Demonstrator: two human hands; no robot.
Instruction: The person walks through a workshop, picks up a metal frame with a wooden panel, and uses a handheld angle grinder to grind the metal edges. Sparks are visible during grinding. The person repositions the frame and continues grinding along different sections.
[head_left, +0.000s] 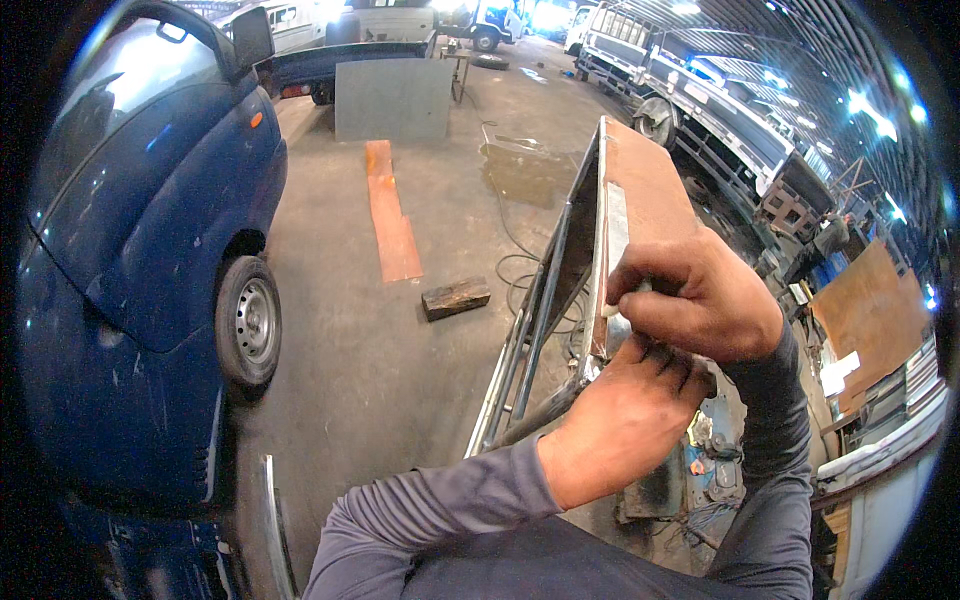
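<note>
A brown panel with a metal-framed edge stands in front of me, its near end by my hands. Along its left edge runs a whitish strip. My right hand is closed over that edge, thumb and forefinger pinched together. A small pale bit shows at its fingertips, too little to name. Just below, my left hand is closed, its fingers curled at the panel's near corner. What the left fingers grip, if anything, is hidden. Metal bars slant down on the panel's left side.
A dark blue vehicle with a front wheel stands at left. On the floor lie a wooden block, an orange-brown strip and a cable. A grey sheet stands farther back. Trucks are parked at the far right.
</note>
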